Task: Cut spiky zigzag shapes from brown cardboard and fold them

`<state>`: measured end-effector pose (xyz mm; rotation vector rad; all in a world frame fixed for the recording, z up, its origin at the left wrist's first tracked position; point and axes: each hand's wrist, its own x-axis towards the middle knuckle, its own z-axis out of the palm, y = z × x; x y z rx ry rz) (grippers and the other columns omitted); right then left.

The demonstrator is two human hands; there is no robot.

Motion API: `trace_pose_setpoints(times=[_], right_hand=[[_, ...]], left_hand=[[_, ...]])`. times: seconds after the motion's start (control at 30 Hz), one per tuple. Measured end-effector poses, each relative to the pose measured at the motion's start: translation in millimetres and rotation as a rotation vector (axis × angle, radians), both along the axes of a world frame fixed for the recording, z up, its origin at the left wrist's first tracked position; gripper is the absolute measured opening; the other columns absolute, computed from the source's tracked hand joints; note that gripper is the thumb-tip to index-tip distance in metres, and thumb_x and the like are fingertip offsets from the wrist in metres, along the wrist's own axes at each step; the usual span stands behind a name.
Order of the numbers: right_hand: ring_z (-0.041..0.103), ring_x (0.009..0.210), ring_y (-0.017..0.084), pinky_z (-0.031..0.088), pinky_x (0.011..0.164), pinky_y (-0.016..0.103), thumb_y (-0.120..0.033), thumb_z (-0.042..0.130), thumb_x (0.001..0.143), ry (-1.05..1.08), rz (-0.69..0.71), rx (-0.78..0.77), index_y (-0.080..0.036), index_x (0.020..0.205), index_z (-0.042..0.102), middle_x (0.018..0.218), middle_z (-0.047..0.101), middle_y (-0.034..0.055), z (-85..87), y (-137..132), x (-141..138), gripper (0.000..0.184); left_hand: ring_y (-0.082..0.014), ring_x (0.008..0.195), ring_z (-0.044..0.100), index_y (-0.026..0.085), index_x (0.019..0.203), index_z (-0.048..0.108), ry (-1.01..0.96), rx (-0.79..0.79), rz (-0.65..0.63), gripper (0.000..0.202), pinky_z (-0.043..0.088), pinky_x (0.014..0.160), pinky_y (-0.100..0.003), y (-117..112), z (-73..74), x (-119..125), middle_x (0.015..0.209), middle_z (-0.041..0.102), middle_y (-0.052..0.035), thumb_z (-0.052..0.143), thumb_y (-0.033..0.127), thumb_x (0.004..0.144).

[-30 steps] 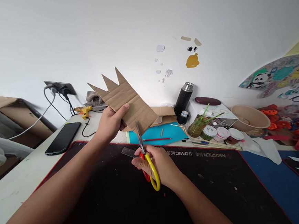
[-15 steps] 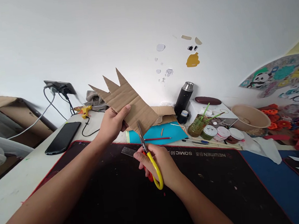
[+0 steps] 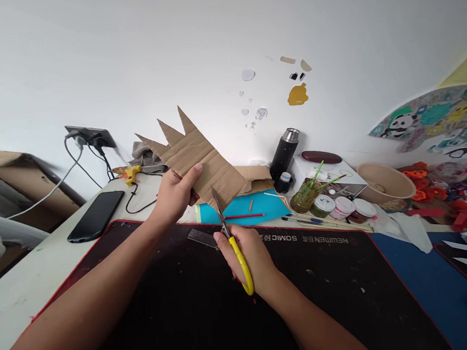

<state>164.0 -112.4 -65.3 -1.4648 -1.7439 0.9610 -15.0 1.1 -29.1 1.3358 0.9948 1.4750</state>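
A piece of brown cardboard (image 3: pixel 206 161) with several pointed spikes along its upper left edge is held up above the desk. My left hand (image 3: pixel 178 190) grips its lower left side, thumb on the front face and fingers behind. In my right hand (image 3: pixel 248 255) are scissors (image 3: pixel 242 263) with a yellow handle loop, fingers closed around them. Their blades meet the cardboard's bottom edge, and one blade lies over its front face. A clear ruler (image 3: pixel 203 239) lies on the black mat just behind my right hand.
A black desk mat (image 3: pixel 179 308) covers the front. Behind it lie blue paper (image 3: pixel 274 207) and a red pencil (image 3: pixel 245 215). Paint jars (image 3: pixel 322 205), a thermos (image 3: pixel 284 152) and a bowl (image 3: pixel 399 178) stand right. A phone (image 3: pixel 96 215) and yellow glue gun (image 3: pixel 131 174) lie left.
The scissors have closed somewhat on the cardboard, with the red handle loop now hidden by my right hand. The view has shifted slightly; the left-hand grip looks the same.
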Motion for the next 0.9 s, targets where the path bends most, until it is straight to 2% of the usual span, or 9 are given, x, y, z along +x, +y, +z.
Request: trace_pose_setpoints(times=[0.13, 0.33, 0.43, 0.57, 0.63, 0.8, 0.9], right_hand=[[0.058, 0.048, 0.017, 0.037, 0.051, 0.027, -0.042, 0.061, 0.104, -0.011, -0.001, 0.006, -0.024, 0.074, 0.055, 0.053, 0.054, -0.0021, -0.9, -0.2, -1.1, 0.035], [0.056, 0.039, 0.015, 0.039, 0.043, 0.024, -0.048, 0.06, 0.106, 0.114, 0.04, -0.127, -0.024, 0.083, 0.058, 0.054, 0.056, -0.0047, -11.9, 1.6, -1.6, 0.033], [0.061, 0.039, 0.015, 0.041, 0.04, 0.022, -0.053, 0.059, 0.106, 0.178, 0.074, -0.18, -0.024, 0.089, 0.061, 0.057, 0.06, -0.0051, -12.6, 2.1, 0.3, 0.033], [0.073, 0.056, 0.016, 0.055, 0.058, 0.023, -0.054, 0.064, 0.104, 0.214, 0.133, -0.102, -0.022, 0.093, 0.066, 0.064, 0.071, -0.0015, -4.2, 1.7, 3.4, 0.034], [0.077, 0.064, 0.017, 0.057, 0.064, 0.024, -0.054, 0.067, 0.103, 0.216, 0.154, -0.076, -0.022, 0.093, 0.067, 0.069, 0.075, 0.0002, -0.9, 1.9, 4.4, 0.034], [0.08, 0.073, 0.022, 0.059, 0.066, 0.027, -0.063, 0.08, 0.091, 0.258, 0.168, -0.131, -0.022, 0.102, 0.07, 0.081, 0.078, 0.0026, -5.3, 4.6, 5.2, 0.044], [0.079, 0.074, 0.022, 0.059, 0.065, 0.028, -0.063, 0.083, 0.089, 0.231, 0.158, -0.125, -0.022, 0.108, 0.071, 0.084, 0.079, 0.0038, -9.4, 5.9, 5.3, 0.047]], left_hand=[[-0.01, 0.036, 0.045, 0.022, 0.079, 0.057, -0.005, -0.001, -0.003, 0.036, 0.034, 0.031, -0.021, 0.7, -0.8, 0.4, 0.053, 0.05, 0.007, 0.079, 0.048, 0.09], [-0.0096, 0.037, 0.046, 0.022, 0.079, 0.056, 0.004, -0.027, -0.01, 0.036, 0.035, 0.033, -0.021, 2.2, -3.5, -0.3, 0.052, 0.049, 0.0074, 0.077, 0.048, 0.092], [-0.0095, 0.037, 0.046, 0.022, 0.081, 0.056, 0.015, -0.01, -0.019, 0.035, 0.035, 0.033, -0.021, 2.2, -2.8, -1.9, 0.053, 0.049, 0.0074, 0.077, 0.047, 0.092], [-0.0098, 0.037, 0.045, 0.022, 0.083, 0.057, 0.033, -0.001, -0.017, 0.033, 0.034, 0.032, -0.021, 1.9, -0.2, -4.1, 0.054, 0.05, 0.0071, 0.076, 0.047, 0.093], [-0.0097, 0.036, 0.045, 0.022, 0.081, 0.057, 0.041, 0.007, -0.022, 0.034, 0.034, 0.032, -0.021, 1.5, 1.3, -5.0, 0.053, 0.05, 0.0071, 0.076, 0.047, 0.093], [-0.0097, 0.034, 0.045, 0.021, 0.077, 0.057, 0.046, 0.017, -0.023, 0.035, 0.034, 0.031, -0.021, 0.2, 4.9, -5.5, 0.051, 0.049, 0.0072, 0.077, 0.046, 0.092], [-0.0103, 0.034, 0.046, 0.021, 0.074, 0.057, 0.086, -0.006, -0.013, 0.038, 0.035, 0.031, -0.022, -1.7, 7.6, -5.3, 0.048, 0.05, 0.0064, 0.076, 0.048, 0.092]])
